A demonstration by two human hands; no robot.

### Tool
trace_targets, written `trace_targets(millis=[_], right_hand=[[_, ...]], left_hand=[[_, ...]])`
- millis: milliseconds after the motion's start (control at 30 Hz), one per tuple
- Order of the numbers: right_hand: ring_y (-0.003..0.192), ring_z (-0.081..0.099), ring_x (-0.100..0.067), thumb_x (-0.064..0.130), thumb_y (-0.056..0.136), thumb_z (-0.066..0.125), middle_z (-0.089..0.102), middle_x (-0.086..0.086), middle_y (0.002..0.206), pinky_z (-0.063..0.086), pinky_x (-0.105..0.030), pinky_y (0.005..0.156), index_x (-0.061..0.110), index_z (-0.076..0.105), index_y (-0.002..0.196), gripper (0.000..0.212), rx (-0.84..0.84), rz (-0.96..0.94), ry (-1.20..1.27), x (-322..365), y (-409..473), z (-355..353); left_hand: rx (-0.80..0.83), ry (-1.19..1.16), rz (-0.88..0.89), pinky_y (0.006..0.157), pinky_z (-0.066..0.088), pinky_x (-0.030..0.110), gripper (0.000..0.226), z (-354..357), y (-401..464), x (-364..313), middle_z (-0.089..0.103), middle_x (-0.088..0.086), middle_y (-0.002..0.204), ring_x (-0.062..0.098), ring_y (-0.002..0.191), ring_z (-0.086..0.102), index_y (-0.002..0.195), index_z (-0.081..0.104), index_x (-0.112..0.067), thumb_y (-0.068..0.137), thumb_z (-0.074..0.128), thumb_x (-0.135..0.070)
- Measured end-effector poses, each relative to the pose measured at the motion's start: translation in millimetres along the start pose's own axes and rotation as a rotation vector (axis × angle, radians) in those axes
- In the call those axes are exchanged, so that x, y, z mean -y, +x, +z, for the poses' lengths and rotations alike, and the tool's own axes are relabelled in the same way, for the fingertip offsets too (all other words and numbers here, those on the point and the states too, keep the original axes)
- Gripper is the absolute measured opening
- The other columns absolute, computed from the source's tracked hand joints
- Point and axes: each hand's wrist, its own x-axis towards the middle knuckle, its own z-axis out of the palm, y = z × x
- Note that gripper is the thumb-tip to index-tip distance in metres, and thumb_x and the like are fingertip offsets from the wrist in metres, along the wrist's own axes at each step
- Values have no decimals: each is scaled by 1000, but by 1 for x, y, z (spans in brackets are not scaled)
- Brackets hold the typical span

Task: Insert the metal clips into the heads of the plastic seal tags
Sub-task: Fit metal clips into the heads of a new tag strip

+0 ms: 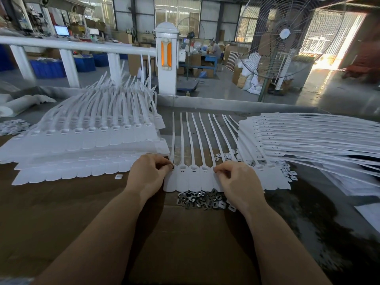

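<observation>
Seal tags [194, 177], white, flat, side by side

Bare cardboard [185, 243] lies open nearest (clip pile [203, 199] ahead); tag stacks [82, 145] flank both sides.

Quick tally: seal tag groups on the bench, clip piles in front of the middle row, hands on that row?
Seal tag groups: 3 (left stack, middle row, right stack)
Metal clip pile: 1
Hands: 2 (left hand, right hand)
Total: 6
</observation>
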Motion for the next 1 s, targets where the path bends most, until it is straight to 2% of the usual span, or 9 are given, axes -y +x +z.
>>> trace_targets(millis=[200, 733, 1000], right_hand=[[98, 59, -12, 16, 93, 51, 69, 3, 105, 44, -24, 89, 18, 71, 104, 23, -4, 2, 3, 1, 1, 0], [97, 58, -12, 17, 93, 51, 69, 2, 104, 44, -25, 89, 17, 71, 104, 22, 3, -1, 22, 2, 0, -1], [95, 57, -10, 17, 93, 51, 68, 3, 104, 40, -20, 87, 17, 70, 103, 22, -4, -7, 12, 0, 0, 0]], left_hand=[[-21, -27, -1, 76, 37, 23, 18, 1, 2, 0, 68, 3, 104, 10, 86, 51, 99, 73, -14, 92, 58, -18], [-27, 35, 2, 71, 35, 22, 18, 5, 6, 2, 69, 3, 105, 7, 80, 48, 101, 73, -12, 88, 63, -21], [-46, -99, -68, 60, 36, 15, 4, 3, 7, 2, 61, -12, 82, 2, 74, 52, 81, 72, -21, 78, 75, -21]])
